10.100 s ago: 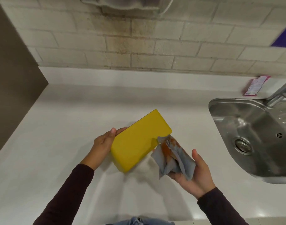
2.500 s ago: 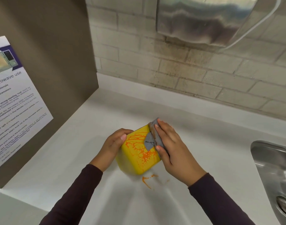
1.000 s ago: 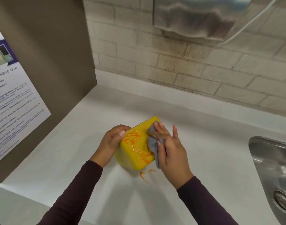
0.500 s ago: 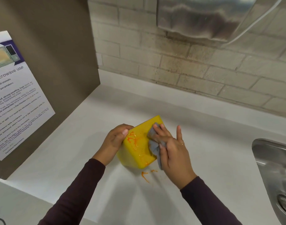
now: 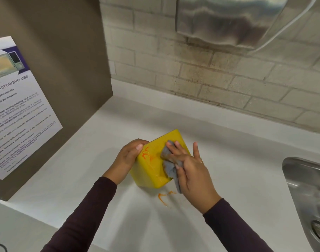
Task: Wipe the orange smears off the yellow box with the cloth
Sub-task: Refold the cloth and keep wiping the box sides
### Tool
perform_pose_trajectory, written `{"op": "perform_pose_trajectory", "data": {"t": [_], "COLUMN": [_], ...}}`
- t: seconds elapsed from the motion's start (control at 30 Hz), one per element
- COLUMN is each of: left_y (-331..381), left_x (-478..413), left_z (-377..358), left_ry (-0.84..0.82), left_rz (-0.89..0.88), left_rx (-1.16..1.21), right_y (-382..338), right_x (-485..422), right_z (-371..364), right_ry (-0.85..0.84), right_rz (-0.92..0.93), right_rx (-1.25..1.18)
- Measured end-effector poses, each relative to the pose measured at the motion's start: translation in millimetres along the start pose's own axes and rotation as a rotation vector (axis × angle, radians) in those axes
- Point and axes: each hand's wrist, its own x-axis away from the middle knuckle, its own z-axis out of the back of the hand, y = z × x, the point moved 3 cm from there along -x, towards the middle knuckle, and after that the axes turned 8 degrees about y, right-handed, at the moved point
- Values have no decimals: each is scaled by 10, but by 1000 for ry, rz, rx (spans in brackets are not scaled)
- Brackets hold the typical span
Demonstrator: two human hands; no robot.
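A yellow box (image 5: pixel 152 170) stands tilted on the white counter (image 5: pixel 237 142), one corner up. My left hand (image 5: pixel 127 160) grips its left edge, thumb on the upper face. My right hand (image 5: pixel 190 168) presses a grey cloth (image 5: pixel 169 160) flat against the right half of that face, fingers spread. Orange smears (image 5: pixel 146 154) show on the upper left of the face beside my left thumb. The lower part of the face looks wet and mostly yellow.
Orange drips (image 5: pixel 162 197) lie on the counter just below the box. A steel sink (image 5: pixel 308 193) is at the right edge. A brown panel with a microwave notice (image 5: pixel 15 110) stands at the left. A steel dispenser (image 5: pixel 228 20) hangs on the tiled wall above.
The orange smears on the box's face have shrunk to a small patch near my left thumb. My right hand with the cloth has slid over the face's right side.
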Motion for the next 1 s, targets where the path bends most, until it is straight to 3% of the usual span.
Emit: {"op": "perform_pose_trajectory", "data": {"t": [0.1,0.37,0.53,1.0], "left_y": [23,44,45,70], "left_x": [11,45,57,50], "left_z": [-18,-1,15,-4], "left_ry": [0,-83,-63,-85], "left_rz": [14,-20,-12,36], "left_rx": [24,-4,-12,31], "right_y": [-114,-167,-159,-221], "right_x": [-97,-89,-196,-224], "right_z": [-52,-109,-41,-110], "right_ry": [36,-132,-74,-289], "right_rz": [-31,102,-23,195], "right_rx": [-74,-152,-225,-173]}}
